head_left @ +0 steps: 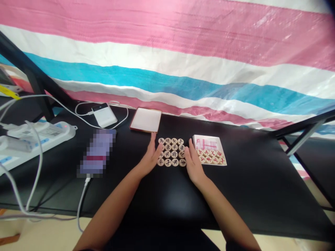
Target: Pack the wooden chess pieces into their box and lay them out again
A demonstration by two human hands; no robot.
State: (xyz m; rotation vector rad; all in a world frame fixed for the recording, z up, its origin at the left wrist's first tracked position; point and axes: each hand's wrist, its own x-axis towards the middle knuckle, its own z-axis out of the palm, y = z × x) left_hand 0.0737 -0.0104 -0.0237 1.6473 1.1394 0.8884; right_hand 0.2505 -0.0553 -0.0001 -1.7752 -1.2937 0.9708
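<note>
chess pieces (171,151), round wooden discs with dark characters, lie face up in a tight four-by-four block on the black desk (248,181), near its middle. the left hand (150,157) lies flat and released against the block's left side, and the right hand (192,162) is the same on the right side; neither grasps anything. squaring the block seems to be the work in hand. it likely goes best with both hands pressing inward evenly and low on the desk, so that no disc rides up over its neighbour or slips out at the open near and far sides.

just right of the right hand is a shallow box (209,143) with red-marked pieces (210,157) in rows. behind the block lies a flat white lid (146,119). a power bank (104,115) and a power strip (39,134) sit well to the left.
</note>
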